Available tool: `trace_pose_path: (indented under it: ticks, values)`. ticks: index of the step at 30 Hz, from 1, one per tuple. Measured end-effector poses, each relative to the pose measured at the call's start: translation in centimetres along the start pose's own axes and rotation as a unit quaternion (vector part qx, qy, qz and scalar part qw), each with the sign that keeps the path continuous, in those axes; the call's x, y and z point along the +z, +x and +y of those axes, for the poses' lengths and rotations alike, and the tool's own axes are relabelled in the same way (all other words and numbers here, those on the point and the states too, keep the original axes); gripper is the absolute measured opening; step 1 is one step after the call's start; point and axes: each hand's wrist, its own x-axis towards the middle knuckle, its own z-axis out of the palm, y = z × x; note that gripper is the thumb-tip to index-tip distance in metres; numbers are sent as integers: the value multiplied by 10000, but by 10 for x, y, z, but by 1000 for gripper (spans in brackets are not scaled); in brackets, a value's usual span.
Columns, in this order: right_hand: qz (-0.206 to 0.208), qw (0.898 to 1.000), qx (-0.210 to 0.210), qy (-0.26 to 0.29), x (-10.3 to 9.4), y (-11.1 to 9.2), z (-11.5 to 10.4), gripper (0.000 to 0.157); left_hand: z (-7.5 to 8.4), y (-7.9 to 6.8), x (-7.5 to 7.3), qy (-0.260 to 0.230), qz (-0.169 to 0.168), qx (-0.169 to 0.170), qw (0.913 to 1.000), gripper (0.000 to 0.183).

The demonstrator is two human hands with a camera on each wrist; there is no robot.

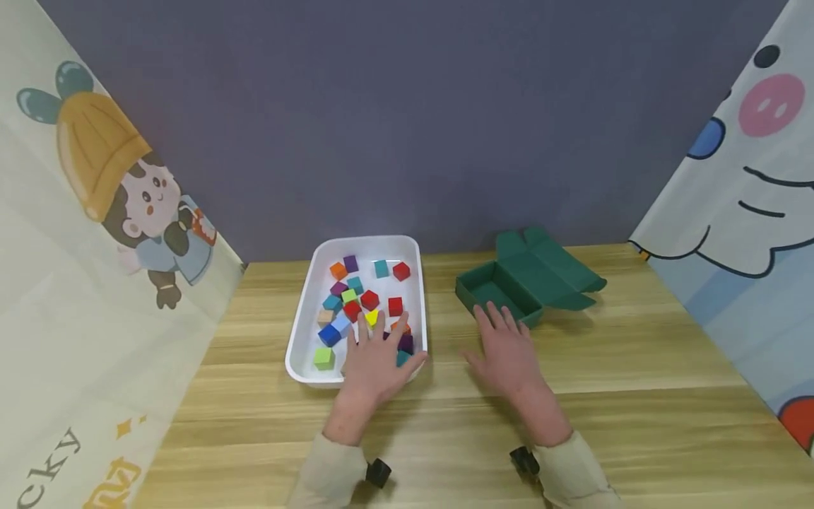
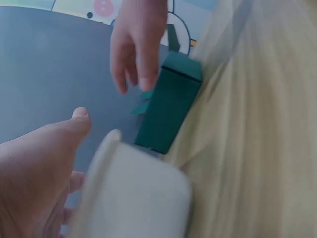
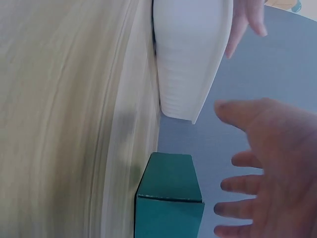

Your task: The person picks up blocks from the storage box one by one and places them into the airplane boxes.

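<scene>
My left hand [image 1: 376,363] is spread over the near right part of a white tray [image 1: 295,346], hiding some of the cubes in it. Several small coloured cubes lie there, among them a light green cube [image 1: 323,358], a blue cube [image 1: 329,335] and a red cube [image 1: 396,306]. Fingers extended, my right hand [image 1: 509,351] hovers at the near edge of a green box [image 1: 467,293]. The box's lid [image 1: 550,272] is folded back to the right. Neither hand holds anything. In the left wrist view, the tray's side [image 2: 143,198] stands beside the left thumb.
The wooden table [image 1: 267,438] runs up to a dark grey-blue back wall [image 1: 381,127]. Cartoon-printed cloths hang at the left [image 1: 76,283] and right [image 1: 712,212]. A strip of bare wood lies between tray and box.
</scene>
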Motion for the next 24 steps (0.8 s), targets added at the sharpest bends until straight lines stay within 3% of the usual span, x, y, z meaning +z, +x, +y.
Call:
trace_pose_path:
  ticks: [3, 6, 11, 14, 18, 24]
  values:
    - [509, 9984, -240, 48, 0, 1, 3, 62, -11, -3, -12, -279, -2, 87, 9996, 74]
    - [919, 9948, -449, 24, -2, 3, 5, 46, -27, -4, -29, -520, 250, 159, 9982, 61]
    - [1057, 9931, -494, 144, -6, 6, 8, 34, -63, -5, -52, -565, 837, 41, 9949, 48]
    - [921, 9941, -549, 156, -7, 5, 8, 31, -85, -6, -59, -579, 1037, -247, 9926, 46]
    - [834, 9933, -803, 51, -7, 5, 11, 28, -113, -5, -59, -617, 921, -650, 9917, 50]
    - [954, 9869, -1295, -69, -17, 15, 14, 26, -145, 6, -57, -969, 484, -1010, 9890, 60]
